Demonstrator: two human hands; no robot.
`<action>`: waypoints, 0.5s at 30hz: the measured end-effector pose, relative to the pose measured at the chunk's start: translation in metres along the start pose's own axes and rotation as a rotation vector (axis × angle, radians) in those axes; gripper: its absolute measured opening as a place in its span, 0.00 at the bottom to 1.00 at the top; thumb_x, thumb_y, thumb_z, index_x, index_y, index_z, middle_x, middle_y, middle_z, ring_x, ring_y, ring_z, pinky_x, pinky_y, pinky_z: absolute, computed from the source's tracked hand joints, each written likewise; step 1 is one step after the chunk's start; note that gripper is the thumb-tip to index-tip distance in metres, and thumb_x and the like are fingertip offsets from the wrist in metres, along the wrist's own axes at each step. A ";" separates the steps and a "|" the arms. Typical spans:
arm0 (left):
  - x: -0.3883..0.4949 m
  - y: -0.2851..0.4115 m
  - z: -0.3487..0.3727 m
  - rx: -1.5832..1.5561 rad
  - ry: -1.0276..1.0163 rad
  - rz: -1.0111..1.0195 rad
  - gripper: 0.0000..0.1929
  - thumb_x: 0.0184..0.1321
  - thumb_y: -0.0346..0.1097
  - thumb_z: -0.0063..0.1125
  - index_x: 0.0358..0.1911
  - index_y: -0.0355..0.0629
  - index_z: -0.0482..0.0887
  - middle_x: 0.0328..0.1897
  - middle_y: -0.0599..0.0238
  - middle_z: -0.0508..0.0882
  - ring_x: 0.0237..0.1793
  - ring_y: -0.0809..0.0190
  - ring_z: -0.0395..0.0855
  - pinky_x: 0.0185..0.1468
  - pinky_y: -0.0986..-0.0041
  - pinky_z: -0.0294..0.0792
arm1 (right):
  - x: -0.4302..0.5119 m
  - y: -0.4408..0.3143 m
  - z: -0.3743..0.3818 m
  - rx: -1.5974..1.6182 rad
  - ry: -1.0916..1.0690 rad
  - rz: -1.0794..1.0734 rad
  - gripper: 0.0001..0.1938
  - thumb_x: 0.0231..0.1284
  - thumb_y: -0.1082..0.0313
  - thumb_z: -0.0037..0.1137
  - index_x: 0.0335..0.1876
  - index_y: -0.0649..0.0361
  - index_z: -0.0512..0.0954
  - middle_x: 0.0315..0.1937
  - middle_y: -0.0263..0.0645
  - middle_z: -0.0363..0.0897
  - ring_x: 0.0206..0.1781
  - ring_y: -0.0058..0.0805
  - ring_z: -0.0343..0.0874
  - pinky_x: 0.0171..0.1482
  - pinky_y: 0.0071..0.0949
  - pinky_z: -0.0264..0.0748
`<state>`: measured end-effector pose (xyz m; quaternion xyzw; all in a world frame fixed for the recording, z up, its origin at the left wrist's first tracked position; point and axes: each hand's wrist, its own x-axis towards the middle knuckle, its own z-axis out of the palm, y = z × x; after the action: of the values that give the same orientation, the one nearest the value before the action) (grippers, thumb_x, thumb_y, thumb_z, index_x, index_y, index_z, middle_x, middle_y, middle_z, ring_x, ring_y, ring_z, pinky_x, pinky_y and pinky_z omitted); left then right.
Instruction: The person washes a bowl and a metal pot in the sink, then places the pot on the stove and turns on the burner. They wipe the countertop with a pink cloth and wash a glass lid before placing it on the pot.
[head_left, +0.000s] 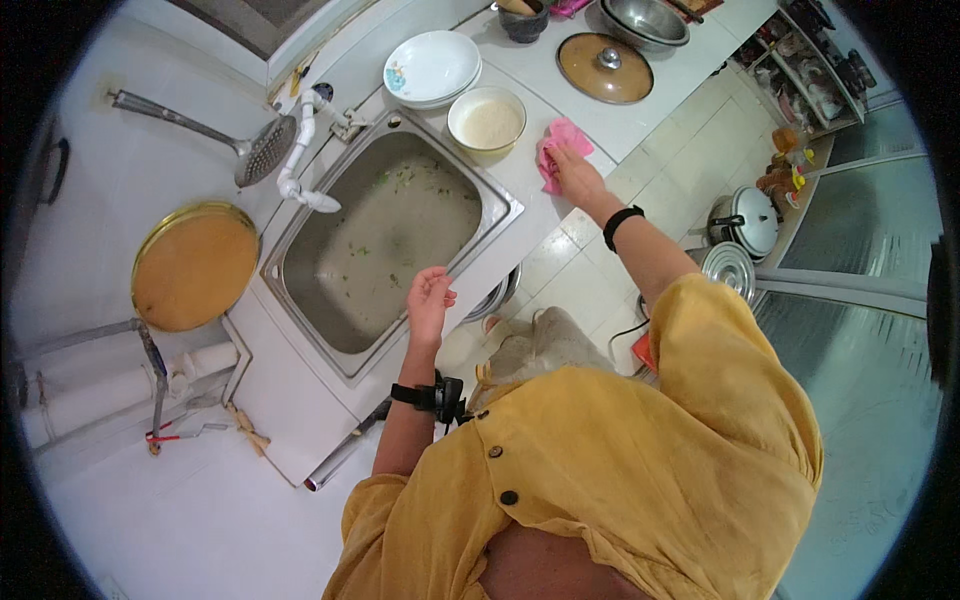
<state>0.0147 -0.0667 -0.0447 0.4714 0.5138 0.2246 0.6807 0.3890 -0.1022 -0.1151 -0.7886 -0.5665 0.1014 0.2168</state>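
My right hand (574, 174) presses a crumpled pink cloth (564, 142) on the white countertop (551, 217), to the right of the sink. Over the sink's near edge is my left hand (430, 300), its fingers loosely curled with nothing seen between them. The stainless steel sink (315, 292) holds cloudy water with green bits of leaf. A white bowl with pale contents (491, 124) stands between the sink's corner and the cloth. Behind it are stacked white plates (431, 67). A glass lid with a metal knob (592, 71) lies beyond the cloth.
A white faucet (304, 142) reaches over the sink. On the wall hang a slotted metal ladle (266, 150) and a round board (196, 266). Metal bowls (649, 26) and a dark stone mortar (523, 26) stand farther along the counter. Pots (750, 217) stand at the right.
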 end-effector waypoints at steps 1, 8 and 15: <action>0.006 0.005 0.005 -0.001 -0.024 0.020 0.11 0.62 0.33 0.55 0.47 0.41 0.77 0.37 0.69 0.80 0.30 0.72 0.76 0.35 0.81 0.70 | -0.001 0.000 0.000 0.055 -0.033 0.046 0.26 0.56 0.69 0.55 0.63 0.54 0.67 0.59 0.45 0.70 0.62 0.47 0.70 0.60 0.37 0.70; 0.050 0.033 0.058 0.013 -0.091 0.041 0.12 0.63 0.34 0.55 0.48 0.41 0.77 0.37 0.70 0.80 0.30 0.72 0.76 0.35 0.80 0.71 | 0.034 0.027 0.000 -0.226 0.005 -0.080 0.27 0.58 0.62 0.55 0.64 0.55 0.66 0.64 0.45 0.67 0.66 0.45 0.67 0.62 0.46 0.67; 0.096 0.059 0.159 -0.006 -0.079 -0.018 0.13 0.63 0.35 0.53 0.49 0.41 0.76 0.38 0.67 0.81 0.31 0.71 0.77 0.35 0.80 0.71 | 0.047 0.049 -0.034 -0.013 -0.055 -0.302 0.25 0.57 0.60 0.55 0.61 0.58 0.71 0.61 0.54 0.69 0.63 0.51 0.69 0.63 0.41 0.68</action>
<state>0.2058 -0.0295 -0.0360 0.4735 0.4899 0.2012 0.7038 0.4604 -0.0788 -0.1037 -0.6928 -0.6849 0.0855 0.2086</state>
